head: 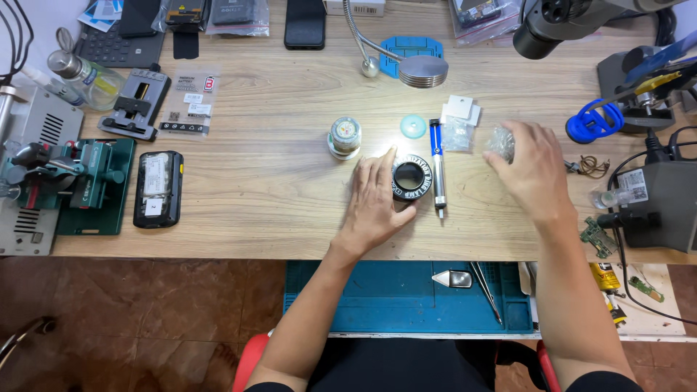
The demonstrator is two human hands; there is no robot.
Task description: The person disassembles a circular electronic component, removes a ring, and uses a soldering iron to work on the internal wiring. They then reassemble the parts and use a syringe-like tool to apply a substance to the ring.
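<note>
My left hand [375, 199] rests flat on the wooden table [276, 174], its thumb and fingers against a black roll of tape [411, 179] under a bright light spot. My right hand [532, 168] reaches over a small clear plastic bag [499, 142] and closes its fingers on it. Between the hands lies a blue and black pen-shaped tool [437, 167]. A small round jar [345, 136] stands just beyond my left hand. A pale teal disc [413, 125] and a clear packet with white cards [457, 123] lie behind the tape.
A black phone [157, 189] and a green clamp fixture [80, 185] sit at the left. A gooseneck lamp [423, 70] stands at the back. At the right are a blue suction cup [594, 122] and a grey station [664, 203]. A teal drawer mat [406, 294] holds tweezers [485, 290].
</note>
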